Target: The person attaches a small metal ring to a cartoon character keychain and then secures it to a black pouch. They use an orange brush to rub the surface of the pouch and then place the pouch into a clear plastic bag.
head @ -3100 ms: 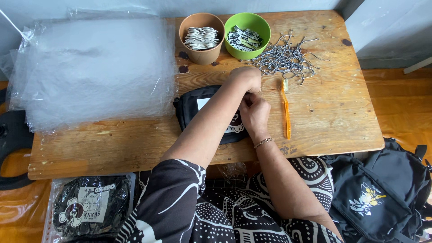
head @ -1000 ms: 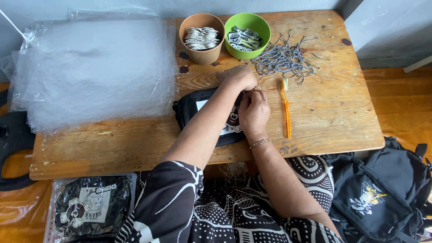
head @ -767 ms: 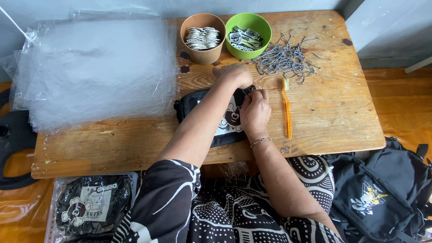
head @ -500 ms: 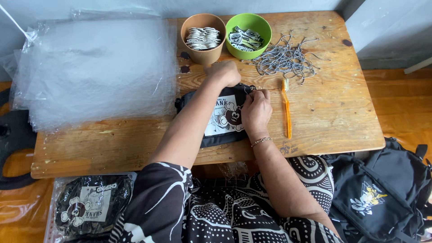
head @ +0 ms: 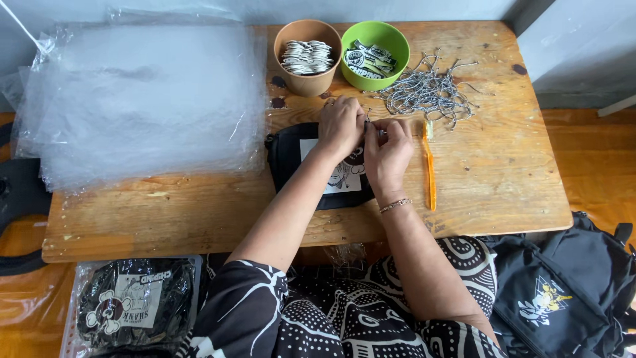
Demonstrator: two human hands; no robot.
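Observation:
A small black pouch (head: 291, 159) with a white printed patch lies flat on the wooden table (head: 490, 179). My left hand (head: 340, 124) and my right hand (head: 389, 149) meet over the pouch's top right corner, fingertips pinched together on a small part there, seemingly the zipper pull with a thin cord. The hands hide most of the patch. A loose heap of grey cords (head: 430, 89) lies just beyond my right hand.
An orange toothbrush (head: 429, 166) lies right of my right hand. A brown cup (head: 307, 48) of tags and a green bowl (head: 377, 43) of tags stand at the back. Clear plastic bags (head: 139, 99) pile at left. Bagged pouches (head: 129, 308) and a black backpack (head: 563, 292) sit on the floor.
My left hand drew back from the cord heap to the pouch's corner and now meets my right hand there. The pouch shifted slightly, showing more of its patch.

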